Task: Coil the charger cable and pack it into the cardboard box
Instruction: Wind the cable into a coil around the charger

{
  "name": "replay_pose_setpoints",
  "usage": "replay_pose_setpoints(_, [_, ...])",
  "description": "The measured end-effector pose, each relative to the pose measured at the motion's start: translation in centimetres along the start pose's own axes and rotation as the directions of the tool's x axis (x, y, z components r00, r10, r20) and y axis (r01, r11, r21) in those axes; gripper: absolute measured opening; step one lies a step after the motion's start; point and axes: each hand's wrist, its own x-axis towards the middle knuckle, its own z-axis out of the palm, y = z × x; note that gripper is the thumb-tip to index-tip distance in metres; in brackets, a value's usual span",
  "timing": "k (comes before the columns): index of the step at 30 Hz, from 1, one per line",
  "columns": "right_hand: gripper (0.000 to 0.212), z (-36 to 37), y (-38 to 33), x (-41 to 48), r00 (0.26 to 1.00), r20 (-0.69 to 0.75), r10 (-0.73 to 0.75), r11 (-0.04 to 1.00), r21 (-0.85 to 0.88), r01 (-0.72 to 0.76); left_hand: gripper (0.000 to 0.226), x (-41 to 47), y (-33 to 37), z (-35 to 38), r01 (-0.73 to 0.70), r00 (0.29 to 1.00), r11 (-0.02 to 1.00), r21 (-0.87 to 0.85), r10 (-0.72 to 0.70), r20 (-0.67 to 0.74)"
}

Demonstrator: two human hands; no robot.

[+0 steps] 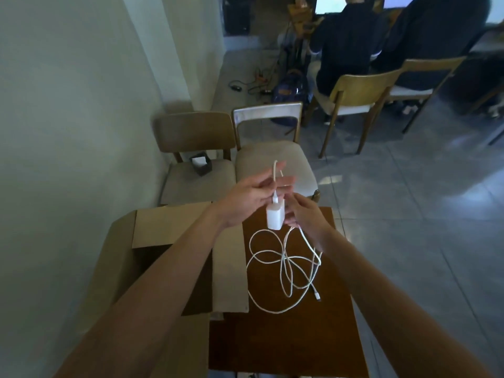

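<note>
Both hands are raised above the far edge of the dark wooden counter (pixel 286 345). The left hand (pixel 251 197) lies palm-up with its fingers loosely curled around the white charger cable (pixel 283 264) just above the white charger block (pixel 275 218), which hangs upright below the palm. A short loop of cable rises above the fingers. The right hand (pixel 305 214) pinches the cable just beside the block, on its right. From there the cable drops to the counter and lies in loose, overlapping loops near the right edge, its plug end (pixel 317 296) resting on the wood.

The cardboard box (pixel 169 257) stands open at the counter's left edge, flaps spread, partly hidden by the left forearm. No brand, label or writing can be read on the block, cable or box.
</note>
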Motion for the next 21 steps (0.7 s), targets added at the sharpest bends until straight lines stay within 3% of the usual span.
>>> replay_pose_setpoints(3, [0.036,0.2,0.4,-0.2,0.997,-0.02,-0.077,0.965,-0.254,0.069,0.066,0.8,0.6,0.8,0.001,1.0,0.98,0.201,0.005,-0.026])
replay_pose_setpoints(7, [0.043,-0.6,0.2,-0.2,0.976,0.139,-0.17,0.752,-0.621,0.22,0.069,1.9,0.0,2.1,0.019,0.994,0.927,0.374,0.023,-0.109])
replay_pose_setpoints(12, [0.036,-1.7,-1.2,-0.9,0.943,0.313,-0.116,0.524,-0.787,0.326,0.066,2.4,-1.5,3.2,0.13,0.972,0.839,0.528,-0.002,-0.236])
replay_pose_setpoints(18, [0.031,-3.8,-6.1,-2.4,0.959,0.26,-0.112,0.562,-0.78,0.277,0.056,2.2,0.7,4.2,0.165,0.98,0.87,0.464,-0.089,-0.18])
replay_pose_setpoints(21, [0.026,-4.7,-9.7,-3.7,0.935,0.331,-0.125,0.684,-0.654,0.323,0.054,1.6,2.0,4.4,0.107,0.993,0.897,0.43,-0.077,-0.087])
